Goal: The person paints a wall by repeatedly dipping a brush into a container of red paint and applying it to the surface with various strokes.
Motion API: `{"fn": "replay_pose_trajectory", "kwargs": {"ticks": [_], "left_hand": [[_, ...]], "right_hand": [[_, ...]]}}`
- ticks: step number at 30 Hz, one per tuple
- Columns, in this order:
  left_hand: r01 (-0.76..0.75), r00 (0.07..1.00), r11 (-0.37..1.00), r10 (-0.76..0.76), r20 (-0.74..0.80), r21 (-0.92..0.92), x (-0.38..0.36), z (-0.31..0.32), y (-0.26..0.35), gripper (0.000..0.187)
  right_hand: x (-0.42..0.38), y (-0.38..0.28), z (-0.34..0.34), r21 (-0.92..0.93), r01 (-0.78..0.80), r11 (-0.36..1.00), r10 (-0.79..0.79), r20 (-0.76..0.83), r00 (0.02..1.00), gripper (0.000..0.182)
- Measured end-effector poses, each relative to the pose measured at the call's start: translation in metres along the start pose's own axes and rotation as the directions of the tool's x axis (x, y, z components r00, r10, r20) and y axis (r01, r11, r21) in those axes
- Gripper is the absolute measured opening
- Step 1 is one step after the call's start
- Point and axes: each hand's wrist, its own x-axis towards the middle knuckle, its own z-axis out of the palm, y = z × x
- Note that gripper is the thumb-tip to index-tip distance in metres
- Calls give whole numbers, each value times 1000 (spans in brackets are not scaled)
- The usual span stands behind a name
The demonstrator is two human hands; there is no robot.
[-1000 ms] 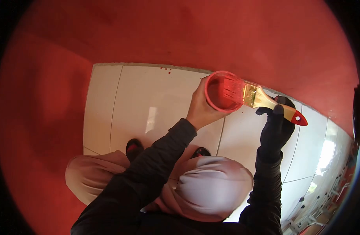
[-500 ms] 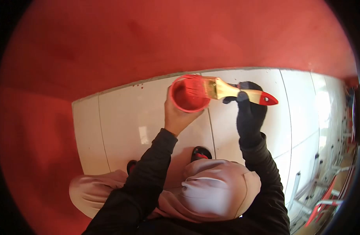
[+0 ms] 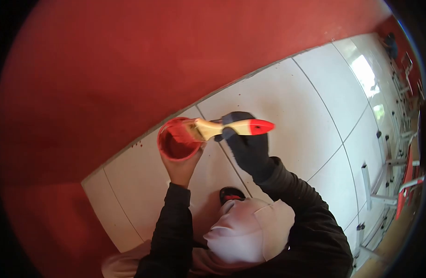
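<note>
The left hand (image 3: 180, 171) grips the paint cup (image 3: 164, 151) near the wall (image 3: 152, 60)'s lower edge. The right hand (image 3: 248, 152) grips the paintbrush (image 3: 238, 126); wide tiled floor (image 3: 291, 106) spreads beside.

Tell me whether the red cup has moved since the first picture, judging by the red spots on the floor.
Yes: the red cup now appears further left, closer to the red spots.

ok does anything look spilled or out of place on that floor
Yes: a few small red spots on the pale floor tiles, near the foot of the red wall. They look like paint drips, matching the red inside the cup.
</note>
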Motion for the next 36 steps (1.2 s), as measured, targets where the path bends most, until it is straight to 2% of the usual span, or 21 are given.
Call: {"fn": "replay_pose_trajectory", "kwargs": {"ticks": [4,5,7,12,14,16,19,20,22,27,33,35,36], "left_hand": [[-17,1000,1000,18,-24,6,7,11,3,77],[39,999,999,-39,-13,-1,8,13,-1,76],[13,1000,1000,-14,8,16,12,17,-3,77],[7,1000,1000,-7,20,7,20,32,-10,79],[-58,998,998,58,-6,31,25,37,-13,68],[-42,999,999,42,14,8,28,39,-17,67],[-25,999,999,25,32,-21,31,41,-21,68],[-23,999,999,23,30,-29,31,42,-22,68],[-19,1000,1000,19,25,-4,32,45,-23,68],[-29,997,999,26,68,34,36,45,-26,70],[-64,998,997,63,12,37,35,45,-27,70],[36,999,999,-36,32,20,36,44,-29,79],[35,999,999,-36,30,23,37,44,-29,79]], "right_hand": [[7,3,-11,-73,61,995,-63,-17,998,19],[6,5,-12,-70,65,995,-67,-34,997,19],[7,11,-13,82,30,996,-20,-111,994,19],[6,17,-20,93,44,995,-29,-159,987,18],[7,18,-22,107,35,994,-16,-178,984,19],[10,21,-25,-99,156,983,-173,-187,967,20],[14,17,-27,-201,242,949,-274,-154,949,22],[15,18,-27,-203,241,949,-274,-155,949,22],[17,19,-26,-150,137,979,-164,-190,968,21],[14,24,-28,-135,140,981,-168,-221,961,22],[11,25,-24,-130,165,978,-190,-214,958,24],[9,24,-25,-146,160,976,-189,-216,958,24],[10,24,-26,-161,186,969,-219,-222,950,24]]}}
